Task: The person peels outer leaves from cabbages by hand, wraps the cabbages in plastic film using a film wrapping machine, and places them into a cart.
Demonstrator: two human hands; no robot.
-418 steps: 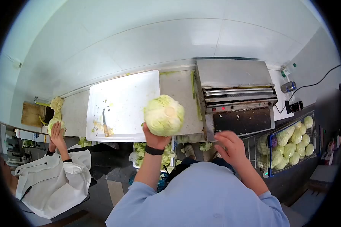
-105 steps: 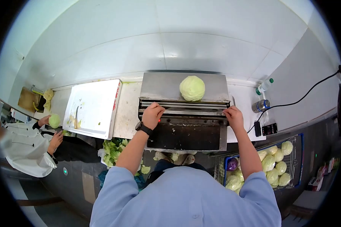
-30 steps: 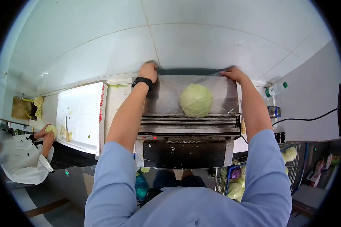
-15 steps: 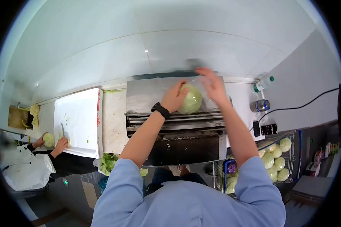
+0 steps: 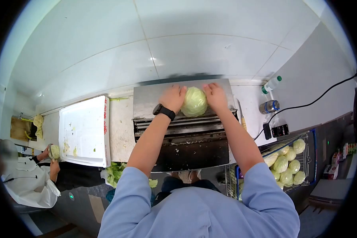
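Observation:
A pale green cabbage point(image 5: 194, 102) with a glossy clear film over it rests on the metal top of the wrapping machine point(image 5: 146, 95). Against its left side is my left hand point(image 5: 173, 97), with a black watch on the wrist and the fingers curled round the film and cabbage. My right hand point(image 5: 215, 96) is at the cabbage's right side, its fingers bent on the film. Below the cabbage run the machine's metal rollers and a dark, scrap-strewn plate point(image 5: 190, 155).
A white tray point(image 5: 85, 133) lies left. Beyond it a co-worker in white point(image 5: 29, 178) holds a cabbage and a knife. On the right are a knife point(image 5: 242, 119), a bottle point(image 5: 271, 85), a jar point(image 5: 269, 106), a phone point(image 5: 280, 131) and a basket of several wrapped cabbages point(image 5: 281, 166).
The film stretched behind the cabbage now lies close over it. My hands have come in from the machine's back edge to its two sides. The co-worker's knife has left the tray.

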